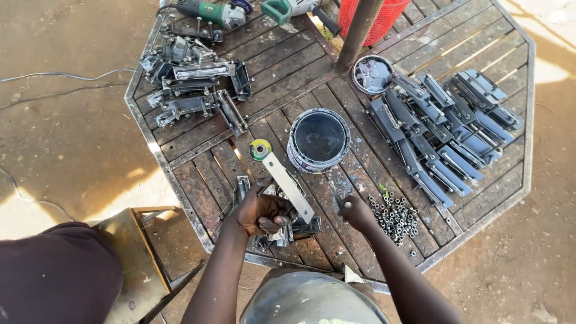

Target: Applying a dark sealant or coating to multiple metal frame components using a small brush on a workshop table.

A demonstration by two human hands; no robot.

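1. My left hand [261, 214] is clenching around a grey metal bracket [287, 231] at the near edge of the bench [198, 153]
2. My right hand [354, 211] is gripping a thin tool [336, 195], just beside the pile of small nuts [397, 217]
3. A paint can [318, 139] is standing behind both hands

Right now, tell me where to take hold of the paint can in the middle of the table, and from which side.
Probably best taken by the rim of the paint can, from above. It stands upright and open, and no handle shows. The near side is crowded by the flat metal bar, so come straight down over its top and grip opposite walls with both hands, the left hand and right hand.
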